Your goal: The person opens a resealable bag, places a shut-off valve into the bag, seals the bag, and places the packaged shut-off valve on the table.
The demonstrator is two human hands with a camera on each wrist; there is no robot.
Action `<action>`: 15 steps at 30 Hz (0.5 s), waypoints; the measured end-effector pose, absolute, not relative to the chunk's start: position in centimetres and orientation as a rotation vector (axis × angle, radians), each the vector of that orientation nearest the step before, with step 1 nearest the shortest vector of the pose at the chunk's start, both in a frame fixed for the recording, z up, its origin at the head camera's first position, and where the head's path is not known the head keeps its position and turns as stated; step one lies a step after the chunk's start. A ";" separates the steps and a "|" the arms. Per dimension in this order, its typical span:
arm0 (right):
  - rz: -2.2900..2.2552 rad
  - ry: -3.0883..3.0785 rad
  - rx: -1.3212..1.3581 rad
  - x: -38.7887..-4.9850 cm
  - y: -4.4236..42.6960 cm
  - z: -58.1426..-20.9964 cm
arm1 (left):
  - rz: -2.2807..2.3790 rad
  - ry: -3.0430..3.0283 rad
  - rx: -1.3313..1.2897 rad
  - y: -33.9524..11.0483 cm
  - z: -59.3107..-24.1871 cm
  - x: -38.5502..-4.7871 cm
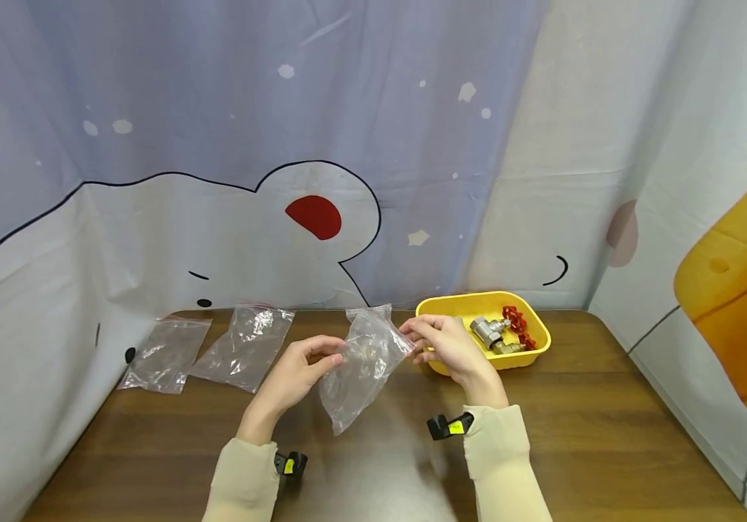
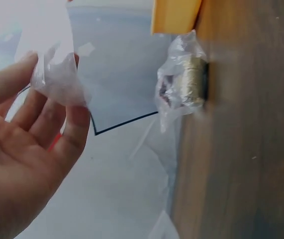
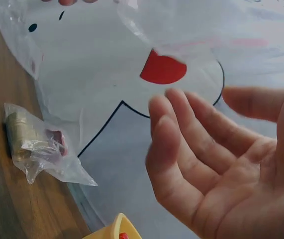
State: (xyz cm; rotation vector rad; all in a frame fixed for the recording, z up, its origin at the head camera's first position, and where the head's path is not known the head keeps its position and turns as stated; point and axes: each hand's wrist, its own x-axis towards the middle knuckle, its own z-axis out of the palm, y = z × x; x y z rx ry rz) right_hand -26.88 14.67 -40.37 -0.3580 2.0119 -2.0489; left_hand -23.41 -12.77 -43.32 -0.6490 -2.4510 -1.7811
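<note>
While the clear bag [image 1: 362, 373] is held up over the middle of the surface [image 1: 582, 435], the left hand [image 1: 298, 370] pinches its left side between thumb and fingers. The right hand [image 1: 455, 351] has a loose grip, thumb spread from curved fingers, holding nothing beside the red-striped edge. The step in hand seems to be readying this bag for opening; the next move probably calls for both hands to pinch and part its mouth. Both forearms reach forward, angled inward, palms facing each other. Just behind stands a bagged fitting [image 3: 49, 147]; to its right, a yellow tray [image 1: 478, 299] holds valves [image 1: 487, 332]. Leftward lie two flat bags [image 1: 249, 344].
</note>
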 end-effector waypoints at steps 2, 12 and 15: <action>-2.027 1.982 -0.407 -26.2 14.8 -40.3 | -1.748 -2.464 -0.693 -12.8 -43.1 -23.2; -1.925 1.849 -0.620 -25.0 14.3 -40.4 | -1.718 -2.441 -0.806 -13.6 -43.0 -22.9; -1.912 1.779 -0.675 -25.0 14.1 -40.5 | -1.692 -2.440 -0.827 -13.7 -42.9 -22.9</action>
